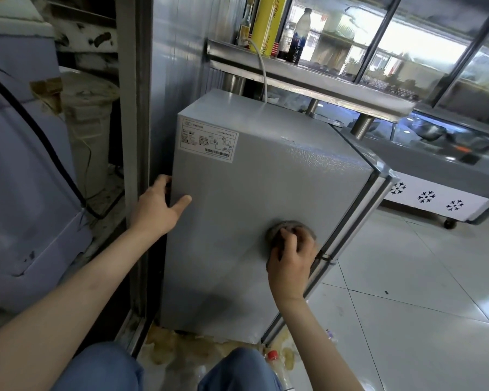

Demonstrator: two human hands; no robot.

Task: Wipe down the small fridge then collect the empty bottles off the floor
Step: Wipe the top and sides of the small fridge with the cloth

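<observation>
While left hand (158,204) grips fridge (237,210) rear edge, right hand (290,258) grip holds cloth (290,225); label (209,139) text unreadable.

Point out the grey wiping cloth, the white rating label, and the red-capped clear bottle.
Grey wiping cloth (287,223), head view, upper edge.
White rating label (209,140), head view, centre.
Red-capped clear bottle (272,355), head view, cap.
</observation>
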